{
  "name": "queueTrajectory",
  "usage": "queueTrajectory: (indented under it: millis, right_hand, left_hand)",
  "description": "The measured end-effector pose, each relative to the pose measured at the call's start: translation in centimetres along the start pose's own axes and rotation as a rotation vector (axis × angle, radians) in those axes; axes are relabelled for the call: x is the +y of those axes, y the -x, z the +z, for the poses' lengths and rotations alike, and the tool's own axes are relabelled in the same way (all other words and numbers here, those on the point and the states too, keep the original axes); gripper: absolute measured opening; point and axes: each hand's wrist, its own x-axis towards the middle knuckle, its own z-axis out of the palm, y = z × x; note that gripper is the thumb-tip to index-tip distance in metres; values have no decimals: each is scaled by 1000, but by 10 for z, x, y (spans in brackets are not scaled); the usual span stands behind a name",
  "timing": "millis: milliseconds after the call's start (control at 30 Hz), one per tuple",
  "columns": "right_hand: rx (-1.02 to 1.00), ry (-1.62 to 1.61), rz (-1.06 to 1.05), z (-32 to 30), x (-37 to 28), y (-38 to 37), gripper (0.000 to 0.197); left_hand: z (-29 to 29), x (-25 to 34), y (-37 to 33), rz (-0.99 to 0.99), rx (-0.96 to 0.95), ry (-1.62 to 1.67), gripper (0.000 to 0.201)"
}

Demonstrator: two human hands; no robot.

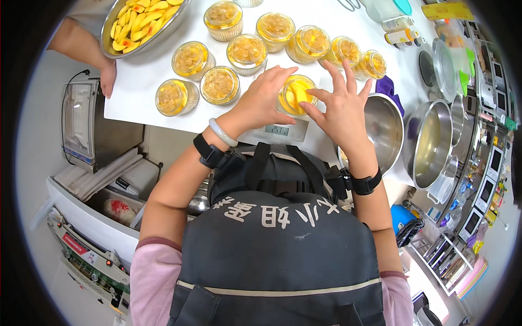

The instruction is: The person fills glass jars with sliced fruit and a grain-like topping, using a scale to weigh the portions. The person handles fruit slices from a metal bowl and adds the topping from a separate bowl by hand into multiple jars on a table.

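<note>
A ribbed glass jar (296, 95) of yellow peach slices stands on a kitchen scale (280, 130) with a lit display. My left hand (263, 99) curves round the jar's left side, forefinger beyond it and thumb on the near side. On the other side is my right hand (342, 106), its fingers spread; thumb and forefinger tips reach over the rim close to the slices. Whether they touch fruit or glass I cannot tell. Several filled jars, such as one glass jar (247, 51) topped with amber translucent pieces, stand beyond my hands on the white table (136, 106).
A steel bowl of peach slices (147, 24) sits at the far left, near another person's hand (107, 76). Steel bowls (385, 133) stand close to my right, with a purple cloth (389, 92) behind. Small bottles (399, 35) are at the far right.
</note>
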Motion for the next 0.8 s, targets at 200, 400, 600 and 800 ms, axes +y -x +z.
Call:
queueTrajectory:
  millis: [200, 400, 600, 800]
  right_hand:
    - [-74, -42, 51, 8, -3, -1, 31]
    - [-75, -294, 226, 19, -9, -7, 26]
    - [-198, -406, 167, 20, 3, -10, 28]
    - [-77, -257, 102, 18, -5, -10, 23]
  left_hand:
    - [9, -8, -6, -14, -60, 5, 99]
    - [13, -18, -7, 46, -9, 33, 96]
    - [13, -18, -9, 15, -24, 20, 93]
    - [16, -21, -8, -21, -47, 29, 94]
